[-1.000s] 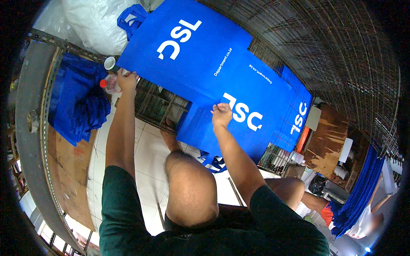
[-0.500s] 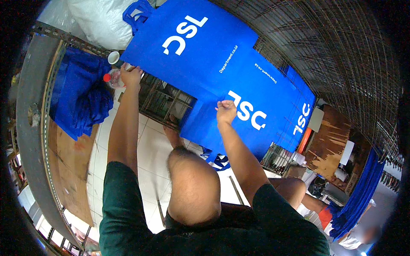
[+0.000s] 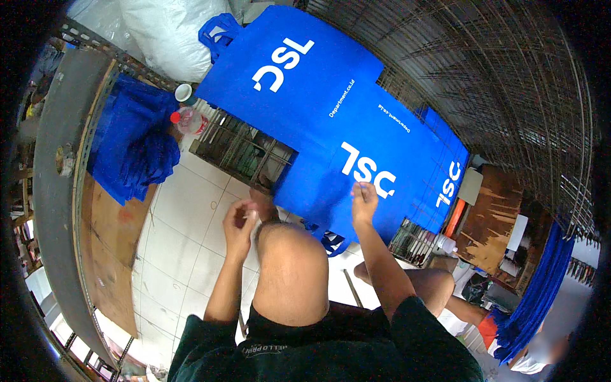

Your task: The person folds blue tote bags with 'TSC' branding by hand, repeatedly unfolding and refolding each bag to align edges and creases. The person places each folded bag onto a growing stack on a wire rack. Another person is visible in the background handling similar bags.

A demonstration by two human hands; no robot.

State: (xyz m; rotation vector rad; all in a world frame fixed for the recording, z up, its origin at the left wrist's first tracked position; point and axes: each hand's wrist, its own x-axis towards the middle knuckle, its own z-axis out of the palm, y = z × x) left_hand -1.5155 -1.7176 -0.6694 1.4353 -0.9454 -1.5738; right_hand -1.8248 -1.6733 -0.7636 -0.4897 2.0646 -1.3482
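Blue fabric tote bags with white print lie spread flat on a wire rack. One bag [image 3: 305, 95] is at the back and another bag [image 3: 318, 191] lies nearer to me. My right hand [image 3: 364, 202] hovers over the nearer bag's print, thumb and fingertips pinched together. Whatever the pinch holds, if anything, is too small to make out. My left hand [image 3: 239, 224] is in the air beside my knee, off the bags, with its fingers curled in. A pale speck shows at those fingertips, too blurred to name.
A plastic bottle with a red cap [image 3: 189, 121] and a cup [image 3: 184, 94] stand left of the rack [image 3: 254, 153]. Blue bags [image 3: 133, 140] are piled on the left. Stacked wire racks [image 3: 496, 83] rise behind on the right. Another person sits at the lower right.
My left hand has left the far bag's left corner near the cup and come back toward my knee. My right hand has shifted right and nearer to me over the print.
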